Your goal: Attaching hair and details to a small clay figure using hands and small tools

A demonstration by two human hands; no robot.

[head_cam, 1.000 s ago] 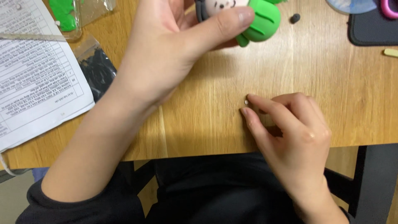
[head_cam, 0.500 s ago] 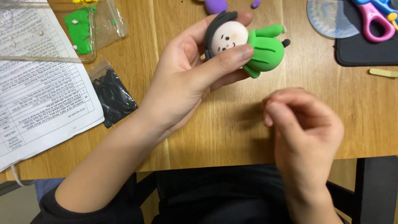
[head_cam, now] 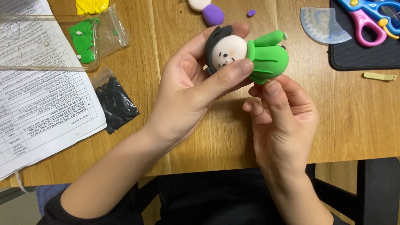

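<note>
Fingers of the left hand (head_cam: 187,93) wrap one small clay figure with a pale face, black hair and a green body (head_cam: 246,56), thumb pressed across its front, holding it above the wooden table (head_cam: 175,137) at upper centre of the frame. One right hand (head_cam: 281,121) sits just below, its fingertips pinched together and touching the figure's green underside. Two plastic bags lie at upper left: one with green clay (head_cam: 85,39), one with black clay (head_cam: 116,102). One printed paper sheet (head_cam: 37,108) fills the left edge. One purple clay lump (head_cam: 213,14) rests at top centre, one clear protractor (head_cam: 323,27) and one pair of pink-and-blue scissors (head_cam: 371,18) at upper right.
</note>
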